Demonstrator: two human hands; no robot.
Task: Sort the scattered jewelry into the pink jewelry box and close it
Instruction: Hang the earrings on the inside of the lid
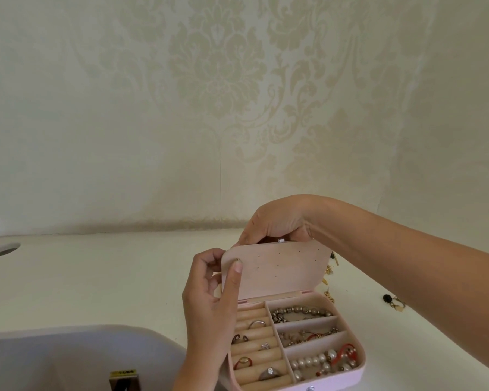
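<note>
The pink jewelry box sits open on the white table, its lid standing upright. Several rings fill the roll slots on its left; a metal bead bracelet, a thin chain and pearl beads with red cord lie in the right compartments. My left hand holds the lid's left edge, thumb on its inner face. My right hand grips the lid's top edge near a small silver stud. Loose gold earrings and a black-stone earring lie on the table to the right.
The white table runs back to a patterned wall, with a round cable hole at far left. A grey rounded object fills the lower left, with a small dark item with a yellow label on it.
</note>
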